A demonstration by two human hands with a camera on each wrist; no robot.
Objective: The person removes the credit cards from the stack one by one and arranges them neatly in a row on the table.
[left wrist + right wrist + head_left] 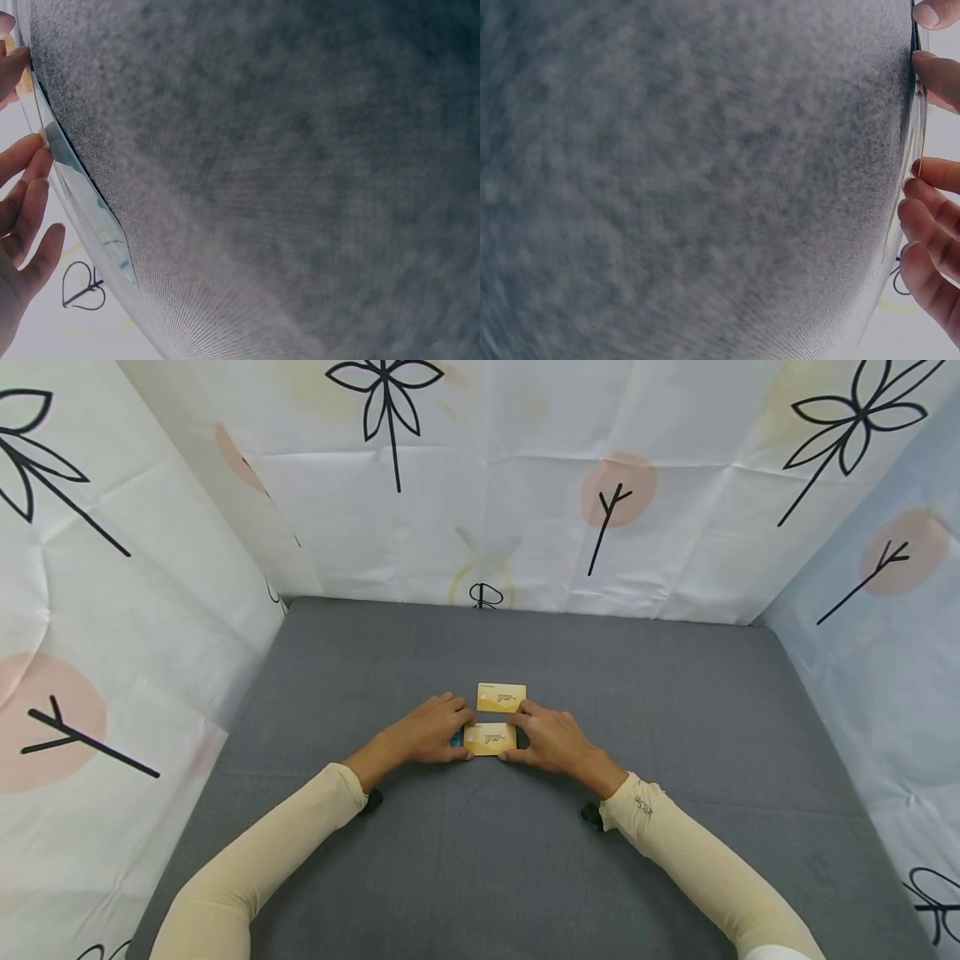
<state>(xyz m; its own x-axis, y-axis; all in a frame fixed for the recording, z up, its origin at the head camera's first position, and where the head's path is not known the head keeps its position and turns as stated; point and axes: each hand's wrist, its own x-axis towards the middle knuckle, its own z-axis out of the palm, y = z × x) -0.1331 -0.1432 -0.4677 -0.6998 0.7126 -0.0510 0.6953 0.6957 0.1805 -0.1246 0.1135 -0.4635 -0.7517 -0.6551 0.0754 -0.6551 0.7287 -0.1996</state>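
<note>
A yellow bank-style card (pixel 490 739) lies level between both hands. My left hand (pixel 437 728) pinches its left end, thumb at the near edge and forefinger at the far one. On the other end, my right hand (pixel 555 739) grips in the same way. Just beyond is a second yellow card (pixel 500 695), flat on the cloth, its right corner overlapped by the right fingertips. A bit of blue (pixel 456 739) shows beside the held card under the left hand. In the left wrist view a pale blue-and-white flat piece (pixel 97 202) lies on the cloth by the left fingers.
Grey cloth (pixel 480 860) covers the table around the hands. Pale printed fabric (pixel 510 510) with leaf and circle drawings walls the back and both sides. A dark wrist device shows at each cuff of the cream sleeves (pixel 277 835).
</note>
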